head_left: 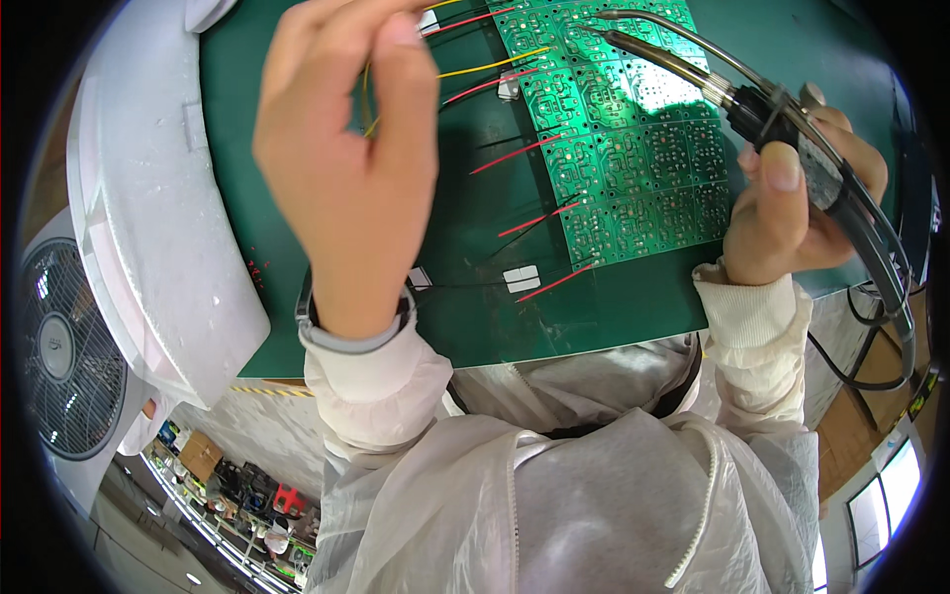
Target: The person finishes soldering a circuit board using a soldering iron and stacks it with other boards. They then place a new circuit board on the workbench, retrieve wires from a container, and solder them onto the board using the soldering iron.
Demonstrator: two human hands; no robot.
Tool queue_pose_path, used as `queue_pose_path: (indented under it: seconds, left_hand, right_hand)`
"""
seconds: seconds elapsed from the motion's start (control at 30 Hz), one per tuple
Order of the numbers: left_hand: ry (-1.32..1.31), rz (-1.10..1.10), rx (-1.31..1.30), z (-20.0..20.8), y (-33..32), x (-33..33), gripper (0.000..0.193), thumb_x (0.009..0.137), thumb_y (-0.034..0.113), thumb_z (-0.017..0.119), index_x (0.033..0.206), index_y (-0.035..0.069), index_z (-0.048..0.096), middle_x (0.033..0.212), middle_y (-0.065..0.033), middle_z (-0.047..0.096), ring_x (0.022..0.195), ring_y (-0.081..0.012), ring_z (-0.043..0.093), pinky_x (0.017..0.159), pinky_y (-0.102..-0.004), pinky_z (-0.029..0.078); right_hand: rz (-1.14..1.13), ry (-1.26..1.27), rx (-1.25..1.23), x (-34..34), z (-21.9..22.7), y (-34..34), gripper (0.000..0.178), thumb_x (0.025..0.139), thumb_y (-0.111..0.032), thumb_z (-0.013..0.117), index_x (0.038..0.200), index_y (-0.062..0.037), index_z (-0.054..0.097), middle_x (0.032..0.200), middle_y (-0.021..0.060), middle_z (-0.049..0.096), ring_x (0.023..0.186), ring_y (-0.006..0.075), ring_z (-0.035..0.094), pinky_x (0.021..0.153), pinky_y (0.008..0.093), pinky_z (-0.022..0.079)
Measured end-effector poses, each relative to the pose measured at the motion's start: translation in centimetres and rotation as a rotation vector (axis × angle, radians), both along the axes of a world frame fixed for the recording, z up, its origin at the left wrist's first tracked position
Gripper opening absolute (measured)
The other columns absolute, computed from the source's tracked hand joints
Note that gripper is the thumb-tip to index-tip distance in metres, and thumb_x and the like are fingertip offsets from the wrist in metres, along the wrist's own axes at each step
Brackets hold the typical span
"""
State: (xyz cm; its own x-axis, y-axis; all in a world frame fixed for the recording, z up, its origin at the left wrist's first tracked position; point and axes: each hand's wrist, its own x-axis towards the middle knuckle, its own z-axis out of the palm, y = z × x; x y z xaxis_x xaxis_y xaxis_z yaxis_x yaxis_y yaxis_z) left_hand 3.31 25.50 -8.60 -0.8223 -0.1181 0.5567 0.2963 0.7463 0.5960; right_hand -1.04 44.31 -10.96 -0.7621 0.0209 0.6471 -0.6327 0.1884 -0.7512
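My left hand is closed in a pinch at the top of the view, left of a green circuit board panel. A yellow wire runs from the panel behind this hand and shows again between thumb and fingers; the exact pinch point is hidden. My right hand grips a soldering iron with a curved metal tube fixed beside it. Its tip lies over the panel's upper part; whether it touches cannot be made out. Several red wires and black wires stick out from the panel's left edge.
White connectors lie on the green work mat. A white foam block borders the mat on the left, beside a grey fan. The iron's black cable loops down at the right.
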Motion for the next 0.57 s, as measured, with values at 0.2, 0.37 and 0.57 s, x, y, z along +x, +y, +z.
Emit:
queue_pose_path:
  seconds: [0.2, 0.37, 0.57]
  left_hand:
    - [-0.104, -0.036, 0.101, 0.6, 0.9, 3.0, 0.012, 0.080, -0.005, 0.050, 0.090, -0.003, 0.057, 0.088, -0.0144, 0.060, 0.073, -0.0167, 0.058, 0.069, -0.0234, 0.045]
    - [-0.136, 0.031, 0.402, 0.1, 3.0, 2.4, 0.008, 0.077, -0.007, 0.053, 0.083, -0.002, 0.054, 0.081, -0.0093, 0.061, 0.071, -0.0136, 0.058, 0.068, -0.0217, 0.044]
    - [-0.213, 0.074, 0.000, 2.2, 2.3, 1.7, 0.012, 0.077, -0.003, 0.055, 0.089, 0.000, 0.056, 0.080, -0.0054, 0.061, 0.072, -0.0113, 0.057, 0.069, -0.0200, 0.043]
  right_hand:
    - [0.117, 0.042, 0.016, -0.4, -0.3, 0.3, 0.025, 0.070, -0.012, 0.062, 0.082, 0.0033, 0.045, 0.059, 0.0112, 0.051, 0.051, 0.0129, 0.047, 0.051, 0.0235, 0.040]
    - [0.038, -0.042, -0.071, 0.1, -0.3, 0.5, 0.025, 0.070, -0.011, 0.062, 0.082, 0.0029, 0.045, 0.064, 0.0120, 0.052, 0.049, 0.0131, 0.046, 0.045, 0.0212, 0.038]
    - [0.125, -0.053, -0.136, 0.2, -0.4, 1.9, 0.025, 0.070, -0.011, 0.062, 0.084, 0.0019, 0.046, 0.065, 0.0136, 0.051, 0.048, 0.0145, 0.046, 0.041, 0.0215, 0.036]
